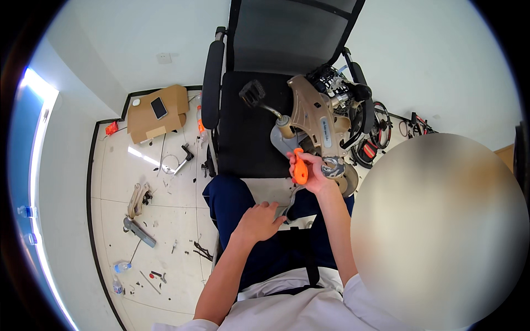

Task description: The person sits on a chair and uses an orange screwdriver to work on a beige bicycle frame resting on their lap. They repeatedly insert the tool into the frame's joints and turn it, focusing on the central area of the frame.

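An orange-handled screwdriver is in my right hand, the fingers closed round its handle; its shaft does not show. Just ahead of that hand, a tan bicycle frame lies on the black chair seat. A crank with a black pedal sticks out from the frame toward the left. Beside my right wrist is a round grey, worn-looking end of the bicycle part. My left hand rests over my left thigh, its fingers stretched out and holding nothing.
Black armrests flank the chair, the left armrest being nearest. On the floor at left lie a cardboard piece with a phone, grey metal parts and plastic bottles. A wheel stands behind right. A blurred patch covers the lower right.
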`<state>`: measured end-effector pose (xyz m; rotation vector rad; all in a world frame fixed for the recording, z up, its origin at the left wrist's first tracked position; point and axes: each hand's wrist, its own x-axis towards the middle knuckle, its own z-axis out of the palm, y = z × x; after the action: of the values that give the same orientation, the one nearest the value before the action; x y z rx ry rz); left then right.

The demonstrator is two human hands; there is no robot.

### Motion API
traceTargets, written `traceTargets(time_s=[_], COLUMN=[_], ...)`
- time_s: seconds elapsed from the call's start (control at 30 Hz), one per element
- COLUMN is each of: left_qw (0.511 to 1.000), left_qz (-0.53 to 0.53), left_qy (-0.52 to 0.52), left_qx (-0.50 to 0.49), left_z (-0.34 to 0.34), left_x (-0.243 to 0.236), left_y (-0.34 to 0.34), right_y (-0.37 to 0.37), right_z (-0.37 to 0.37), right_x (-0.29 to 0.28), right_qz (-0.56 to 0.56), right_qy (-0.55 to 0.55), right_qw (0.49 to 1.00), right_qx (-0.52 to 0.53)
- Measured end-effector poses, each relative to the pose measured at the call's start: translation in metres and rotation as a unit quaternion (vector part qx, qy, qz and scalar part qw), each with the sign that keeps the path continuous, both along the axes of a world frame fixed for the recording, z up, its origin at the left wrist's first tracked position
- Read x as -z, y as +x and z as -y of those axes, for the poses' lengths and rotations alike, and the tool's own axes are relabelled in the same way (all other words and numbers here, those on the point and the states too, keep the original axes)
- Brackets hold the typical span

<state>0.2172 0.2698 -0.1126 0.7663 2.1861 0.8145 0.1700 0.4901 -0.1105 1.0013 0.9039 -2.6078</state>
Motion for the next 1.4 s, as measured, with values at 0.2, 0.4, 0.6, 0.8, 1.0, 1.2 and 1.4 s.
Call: traceTargets(time_s=[0.2, 0.4, 0.6, 0.8, 1.0, 1.2, 1.4], left_qw=[0.995, 0.955, 0.934, 0.894, 0.865, 0.722, 0.691], left_qz=[-0.02, 0.072, 0.065, -0.092, -0.078, 0.232, 0.375], left_qy=[0.076, 0.227, 0.255, 0.253, 0.231, 0.389, 0.354], left_qx=[-0.062, -0.179, -0.242, -0.358, -0.438, -0.523, -0.507], left_z=[-0.004, -0.016, -0.035, -0.07, -0.104, -0.112, -0.1], left_x=[-0.01, -0.029, -0.019, -0.007, -0.003, -0.03, -0.014], left_y=[-0.002, -0.004, 0.004, -0.003, 0.005, -0.002, -0.003], right_y=[0.009, 0.006, -0.014, -0.023, -0.011, 0.006, 0.014], right_z=[-0.008, 0.002, -0.002, 0.011, -0.029, -0.024, -0.007], right_x=[0.004, 0.004, 0.026, 0.015, 0.065, -0.004, 0.021], right_qz=[-0.016, -0.023, -0.002, -0.036, -0.153, -0.043, -0.035], right_qy=[-0.019, 0.09, 0.148, 0.128, 0.056, -0.009, -0.006], right_qw=[1.0, 0.996, 0.989, 0.989, 0.98, 0.984, 0.983], right_qx=[0.002, 0.011, -0.022, -0.068, -0.114, -0.17, -0.182])
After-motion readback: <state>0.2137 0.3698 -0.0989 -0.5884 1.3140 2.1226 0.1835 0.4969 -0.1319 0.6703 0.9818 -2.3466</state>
